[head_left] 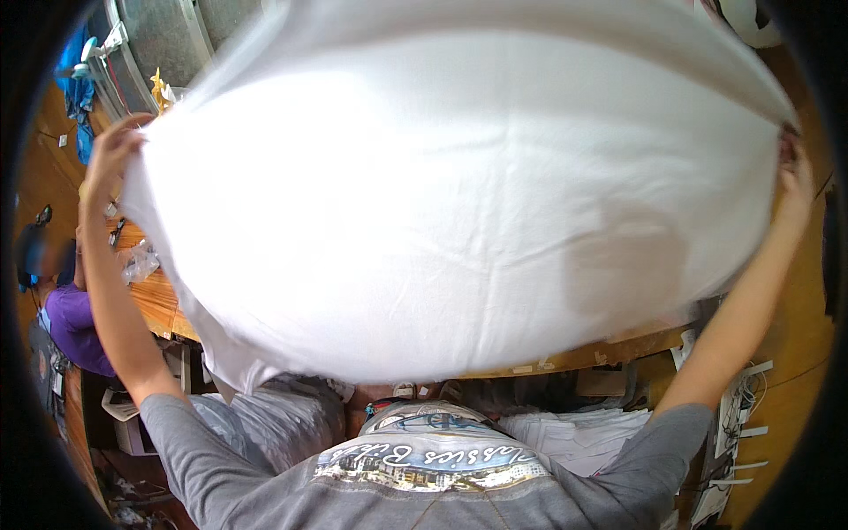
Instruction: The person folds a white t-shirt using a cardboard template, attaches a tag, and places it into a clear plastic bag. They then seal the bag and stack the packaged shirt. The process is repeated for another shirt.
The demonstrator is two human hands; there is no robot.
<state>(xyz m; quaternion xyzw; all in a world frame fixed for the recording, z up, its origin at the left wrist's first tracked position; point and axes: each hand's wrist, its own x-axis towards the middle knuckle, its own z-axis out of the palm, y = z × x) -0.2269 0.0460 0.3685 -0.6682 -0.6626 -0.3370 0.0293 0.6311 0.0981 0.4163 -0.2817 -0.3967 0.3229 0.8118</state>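
A large white cloth (397, 212) is spread wide between my outstretched arms and billows over the table. My left hand (115, 155) is closed on its edge at the far left. At the far right my right hand (793, 168) grips the opposite edge. The near edge of the cloth sags in a curve toward me, with a loose corner hanging at the lower left. Faint creases run down its middle, and a dark shadow falls on its right part. Most of the table beneath is hidden.
The wooden table (163, 300) shows at the left. On it lies a crumpled clear plastic bag (140, 261). A person in a purple top (78, 322) is at the left. Below the table's edge are a large plastic-wrapped bundle (274, 420) and a stack of white sheets (579, 437).
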